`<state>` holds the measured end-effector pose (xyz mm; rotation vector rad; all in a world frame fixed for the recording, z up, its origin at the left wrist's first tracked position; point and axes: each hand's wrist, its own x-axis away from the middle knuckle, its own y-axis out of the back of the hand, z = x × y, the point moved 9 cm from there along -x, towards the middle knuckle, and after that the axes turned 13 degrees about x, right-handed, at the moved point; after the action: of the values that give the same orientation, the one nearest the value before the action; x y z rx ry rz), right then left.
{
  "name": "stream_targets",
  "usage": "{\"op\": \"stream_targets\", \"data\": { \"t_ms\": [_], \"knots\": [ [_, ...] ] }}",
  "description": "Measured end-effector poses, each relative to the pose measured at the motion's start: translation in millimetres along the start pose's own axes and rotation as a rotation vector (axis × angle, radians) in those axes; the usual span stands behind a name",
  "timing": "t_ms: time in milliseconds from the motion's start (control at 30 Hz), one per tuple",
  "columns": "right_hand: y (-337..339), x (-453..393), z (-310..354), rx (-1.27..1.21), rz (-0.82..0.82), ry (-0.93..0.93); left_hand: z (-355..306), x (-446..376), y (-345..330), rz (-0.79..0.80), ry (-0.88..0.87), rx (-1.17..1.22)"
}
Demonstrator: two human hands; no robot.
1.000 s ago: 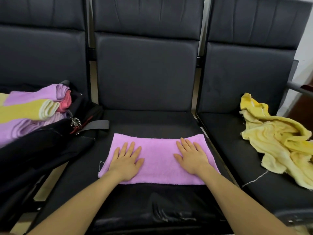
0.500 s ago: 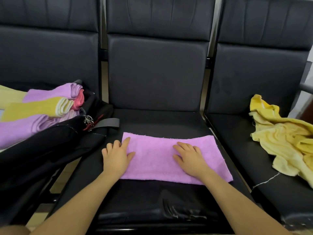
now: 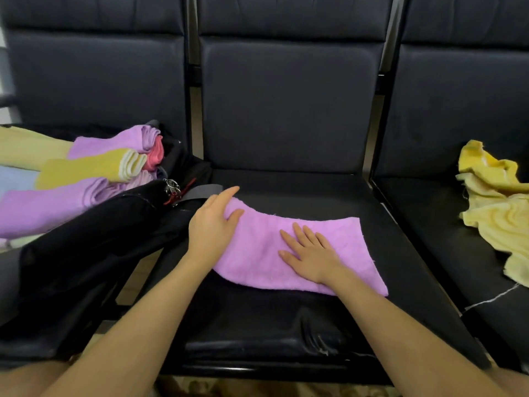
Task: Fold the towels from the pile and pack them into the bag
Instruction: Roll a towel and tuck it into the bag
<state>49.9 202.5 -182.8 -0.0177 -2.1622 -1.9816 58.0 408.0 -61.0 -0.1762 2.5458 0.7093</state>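
Lilac terry towel (image 3: 303,253) lies half-folded on the middle seat (image 3: 286,184). Left hand (image 3: 211,227) grips its left end, lifting it; right hand (image 3: 310,255) lies flat with fingers spread, pinning the centre. Step: cross-fold. Next move likely needs the left end carried over to the right edge, squared. Count: one towel in hand, one yellow pile (image 3: 495,207) on the right seat, one black bag (image 3: 94,242) on the left holding several folded towels (image 3: 86,179).

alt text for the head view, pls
A person's left hand lifts the left end of a purple towel on a black seat while the right hand presses it flat. Folded towels fill a black bag.
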Motion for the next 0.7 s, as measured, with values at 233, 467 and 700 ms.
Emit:
{"op": "stream_targets", "data": {
  "t_ms": [233, 467, 700],
  "knots": [
    [26, 2, -9, -0.371, -0.193, -0.04, -31, 3, -11, -0.026, -0.142, -0.036],
    [53, 55, -80, 0.148, -0.308, -0.242, -71, 17, -61, 0.024, -0.31, -0.079],
    [36, 64, -95, -0.113, -0.287, -0.304, -96, 22, -123, 0.149, -0.113, 0.012]
  ]
}}
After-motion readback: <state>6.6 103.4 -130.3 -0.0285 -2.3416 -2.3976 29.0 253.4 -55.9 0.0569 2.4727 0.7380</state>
